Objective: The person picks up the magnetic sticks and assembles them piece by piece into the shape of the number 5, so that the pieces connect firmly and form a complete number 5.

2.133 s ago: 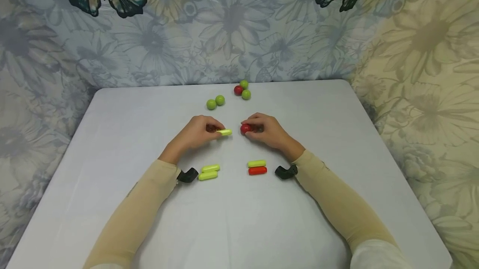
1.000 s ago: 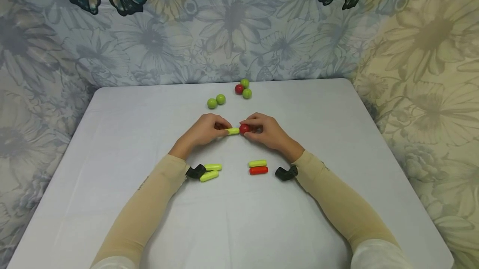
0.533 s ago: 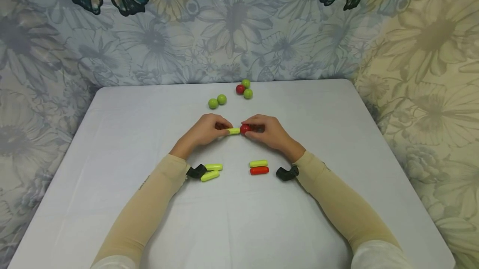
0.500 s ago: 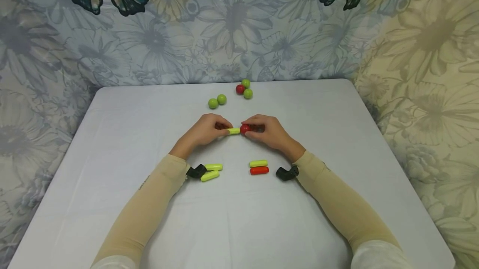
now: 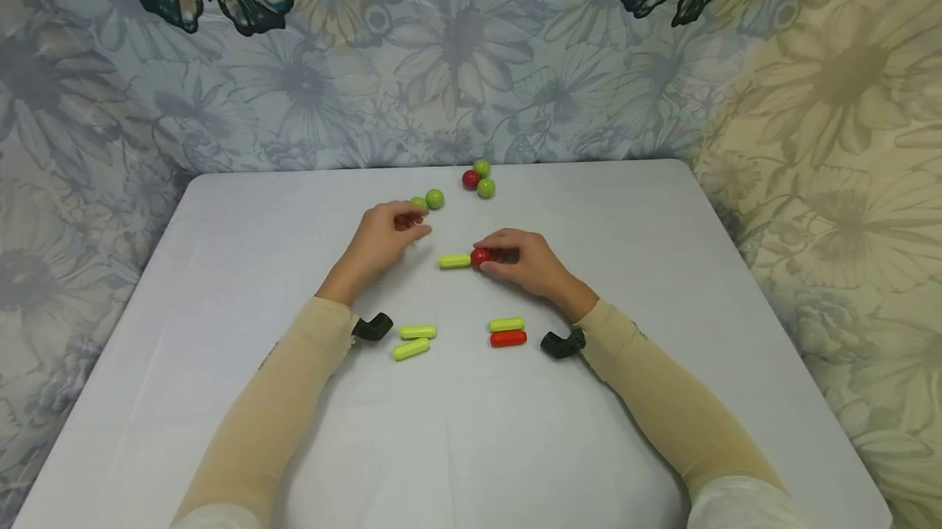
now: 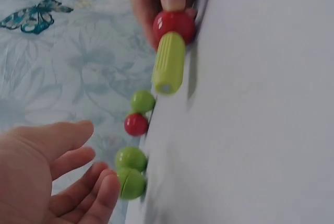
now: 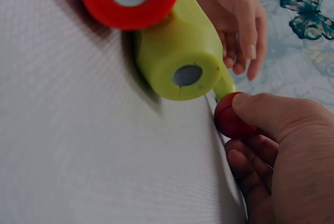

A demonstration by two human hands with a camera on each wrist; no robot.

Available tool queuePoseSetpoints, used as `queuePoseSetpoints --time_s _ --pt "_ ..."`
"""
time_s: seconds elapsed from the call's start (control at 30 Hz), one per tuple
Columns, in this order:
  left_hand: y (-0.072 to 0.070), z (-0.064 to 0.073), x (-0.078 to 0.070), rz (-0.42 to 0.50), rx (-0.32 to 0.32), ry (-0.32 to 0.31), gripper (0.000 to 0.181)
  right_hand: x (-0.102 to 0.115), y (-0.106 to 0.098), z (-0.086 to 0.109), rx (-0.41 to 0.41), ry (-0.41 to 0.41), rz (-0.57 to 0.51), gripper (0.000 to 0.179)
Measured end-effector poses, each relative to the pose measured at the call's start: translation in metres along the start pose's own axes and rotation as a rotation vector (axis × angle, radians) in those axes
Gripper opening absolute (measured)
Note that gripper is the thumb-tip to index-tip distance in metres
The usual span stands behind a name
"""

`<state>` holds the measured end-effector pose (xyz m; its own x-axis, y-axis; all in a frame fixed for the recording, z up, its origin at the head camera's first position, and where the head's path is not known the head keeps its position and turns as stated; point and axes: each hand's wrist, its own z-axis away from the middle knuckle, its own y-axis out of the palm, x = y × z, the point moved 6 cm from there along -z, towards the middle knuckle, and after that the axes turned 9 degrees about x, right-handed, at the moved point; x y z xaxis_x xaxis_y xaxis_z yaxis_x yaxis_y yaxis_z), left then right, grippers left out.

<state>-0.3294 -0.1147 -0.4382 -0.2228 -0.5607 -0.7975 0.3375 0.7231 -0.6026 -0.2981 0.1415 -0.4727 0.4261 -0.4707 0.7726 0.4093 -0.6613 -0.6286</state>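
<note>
My right hand pinches a glossy red ball between thumb and fingers. A ribbed yellow-green rod juts from the ball toward the left, its end touching it. Nothing is in my left hand, whose fingers are loosely bent with the thumb apart. It is just in front of two green balls, and its fingertips overlap the nearer one in the head view. In the left wrist view those two green balls sit right beside the fingertips.
Farther back are a second red ball and two green balls in a cluster. Two yellow-green rods lie near the left wrist; a yellow-green rod and a red rod with metal-disc ends lie nearer the right. A white table supports everything.
My left hand brought the yellow-green rod against the red ball, then let go and moved back and left toward the green balls. The right hand stays about where it was, holding the red ball.
</note>
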Motion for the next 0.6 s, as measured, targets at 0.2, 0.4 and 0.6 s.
queuePoseSetpoints --time_s 0.2,0.4,0.6 --pt "-0.029 -0.01 0.012 0.034 -0.116 -0.023 0.04 0.001 0.0 -0.001 -0.001 -0.003 -0.002 0.034" --pt "-0.032 -0.021 0.027 0.029 -0.083 -0.068 0.042 0.0 0.0 -0.001 0.008 -0.014 -0.002 0.033" --pt "-0.024 -0.026 0.035 0.01 -0.074 -0.079 0.041 0.0 0.0 0.001 0.006 -0.011 0.004 0.032"
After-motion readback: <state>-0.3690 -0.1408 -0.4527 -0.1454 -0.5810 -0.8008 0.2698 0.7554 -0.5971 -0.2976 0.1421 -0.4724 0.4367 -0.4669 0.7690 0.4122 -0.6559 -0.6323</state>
